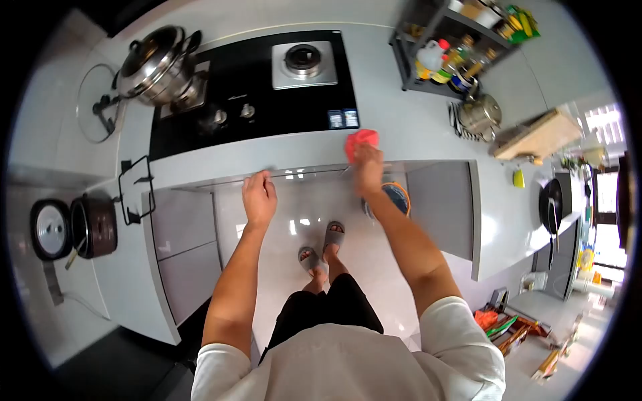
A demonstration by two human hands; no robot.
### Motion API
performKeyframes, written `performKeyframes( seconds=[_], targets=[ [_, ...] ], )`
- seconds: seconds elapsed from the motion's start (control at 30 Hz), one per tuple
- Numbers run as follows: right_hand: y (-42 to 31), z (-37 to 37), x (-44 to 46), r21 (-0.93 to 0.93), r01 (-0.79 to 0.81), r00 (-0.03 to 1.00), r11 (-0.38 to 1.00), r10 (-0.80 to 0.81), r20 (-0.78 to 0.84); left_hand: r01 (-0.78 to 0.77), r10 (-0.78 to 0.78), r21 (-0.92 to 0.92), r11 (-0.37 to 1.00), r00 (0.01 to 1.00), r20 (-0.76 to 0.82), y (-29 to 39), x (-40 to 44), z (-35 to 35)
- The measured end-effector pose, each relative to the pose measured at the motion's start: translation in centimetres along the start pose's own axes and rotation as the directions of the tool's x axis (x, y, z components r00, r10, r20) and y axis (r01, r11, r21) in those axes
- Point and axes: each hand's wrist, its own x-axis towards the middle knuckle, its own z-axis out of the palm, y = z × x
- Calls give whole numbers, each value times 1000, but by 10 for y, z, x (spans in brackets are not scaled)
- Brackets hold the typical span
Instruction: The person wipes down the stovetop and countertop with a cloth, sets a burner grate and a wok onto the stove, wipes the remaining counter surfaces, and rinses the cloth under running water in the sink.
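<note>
A red cloth (362, 143) lies against the grey counter (294, 145) at the front right corner of the black gas stove (287, 107). My right hand (368, 164), somewhat blurred, has its fingers pressed on this cloth. Near the counter's front edge, to the left, my left hand (259, 198) hangs with its fingers curled together, and nothing shows in them. A steel pot (152, 70) with a lid stands on the left burner, while the right burner (303, 60) holds no pot.
Bottles stand on a dark rack (429, 87) at the back right, near a steel kettle (480, 112) and a wooden board (539, 136). A black pan (550, 206) is farther right. At left are a rice cooker (93, 226) and a black wire stand (137, 190). A bin (396, 198) sits below.
</note>
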Motion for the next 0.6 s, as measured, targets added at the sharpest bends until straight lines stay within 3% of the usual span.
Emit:
performKeyframes(
  seconds=[0.1,0.17,0.27,0.4,0.53,0.6],
  targets=[
    [-104,86,-5,338,85,993,937,-108,49,137,-137,-4,991,990,22,-22,-11,-21],
    [-164,120,-3,23,435,895,900,-435,95,163,-162,56,985,986,-23,-37,-12,-31],
    [-201,129,6,5,460,877,888,-455,153,176,-177,88,980,984,3,-46,-4,-41],
    [-142,97,11,-86,447,880,891,-420,220,168,-168,64,984,986,-10,-41,-3,-26],
    [-18,44,4,-204,232,969,951,-207,137,163,-164,10,987,986,22,-18,4,-9],
    [24,1,-1,-178,125,992,976,-127,2,129,-129,6,992,991,38,-14,4,-2]
  ],
)
